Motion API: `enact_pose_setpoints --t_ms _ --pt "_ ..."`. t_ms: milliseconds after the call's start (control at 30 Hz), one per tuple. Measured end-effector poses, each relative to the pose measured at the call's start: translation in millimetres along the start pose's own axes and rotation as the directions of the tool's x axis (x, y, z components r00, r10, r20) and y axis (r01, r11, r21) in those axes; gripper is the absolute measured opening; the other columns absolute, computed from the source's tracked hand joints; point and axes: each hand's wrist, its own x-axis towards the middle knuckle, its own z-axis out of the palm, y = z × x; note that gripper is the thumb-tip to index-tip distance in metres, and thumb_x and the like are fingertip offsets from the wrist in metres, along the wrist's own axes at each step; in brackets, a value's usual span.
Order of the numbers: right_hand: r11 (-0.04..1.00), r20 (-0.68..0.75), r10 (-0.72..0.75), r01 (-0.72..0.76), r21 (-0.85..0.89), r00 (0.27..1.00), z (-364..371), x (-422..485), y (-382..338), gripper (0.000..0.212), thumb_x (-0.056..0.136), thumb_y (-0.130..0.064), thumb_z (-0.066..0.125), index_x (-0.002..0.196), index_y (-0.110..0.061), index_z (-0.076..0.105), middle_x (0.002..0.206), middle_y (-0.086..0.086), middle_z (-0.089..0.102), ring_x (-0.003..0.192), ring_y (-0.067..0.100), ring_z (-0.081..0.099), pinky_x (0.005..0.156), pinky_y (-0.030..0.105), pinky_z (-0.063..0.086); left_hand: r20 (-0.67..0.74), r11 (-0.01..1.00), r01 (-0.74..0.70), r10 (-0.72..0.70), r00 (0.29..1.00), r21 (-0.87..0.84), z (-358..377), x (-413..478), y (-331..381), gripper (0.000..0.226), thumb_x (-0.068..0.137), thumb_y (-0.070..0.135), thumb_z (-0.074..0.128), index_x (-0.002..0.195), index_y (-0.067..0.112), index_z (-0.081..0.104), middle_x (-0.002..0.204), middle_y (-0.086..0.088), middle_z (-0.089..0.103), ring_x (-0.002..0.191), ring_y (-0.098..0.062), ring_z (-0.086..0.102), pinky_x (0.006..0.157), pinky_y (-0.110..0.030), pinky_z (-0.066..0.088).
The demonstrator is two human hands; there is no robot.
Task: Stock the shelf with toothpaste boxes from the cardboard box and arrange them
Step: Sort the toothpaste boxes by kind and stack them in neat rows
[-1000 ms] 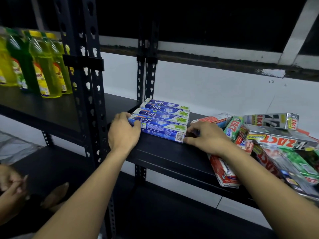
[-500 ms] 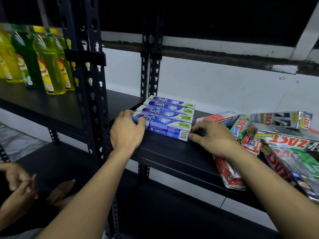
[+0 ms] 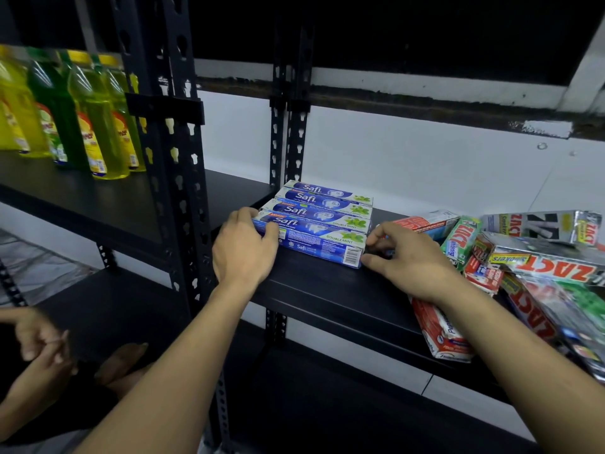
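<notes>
The left hand (image 3: 244, 253) is laid palm down at the left end of the front Safi box (image 3: 311, 239), fingers curled against it; the right hand (image 3: 409, 257) is pressed to the right end, fingers bent. The box is thus clamped between both hands. Four Safi boxes are ranged at frame centre on the black shelf (image 3: 327, 290), whose front edge is bare. A loose heap of Zact boxes (image 3: 550, 267) crowds the right. Bottles (image 3: 95, 119) are seen upper left; behind, a white wall (image 3: 425, 165).
</notes>
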Motion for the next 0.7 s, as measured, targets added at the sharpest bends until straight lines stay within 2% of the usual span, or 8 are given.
enact_pose_setpoints --t_ms 700 --pt "1.0 0.01 0.003 -0.003 0.019 1.0 0.8 1.3 1.9 0.021 0.084 -0.04 0.071 0.098 -0.035 0.056 0.101 -0.02 0.07 0.102 0.01 0.062 0.101 0.049 0.04 -0.005 1.0 -0.003 0.003 1.0 0.022 0.2 -0.8 0.8 0.04 0.093 0.041 0.05 0.125 0.017 0.057 0.124 -0.004 0.06 0.111 -0.026 0.057 0.085 -0.037 0.044"
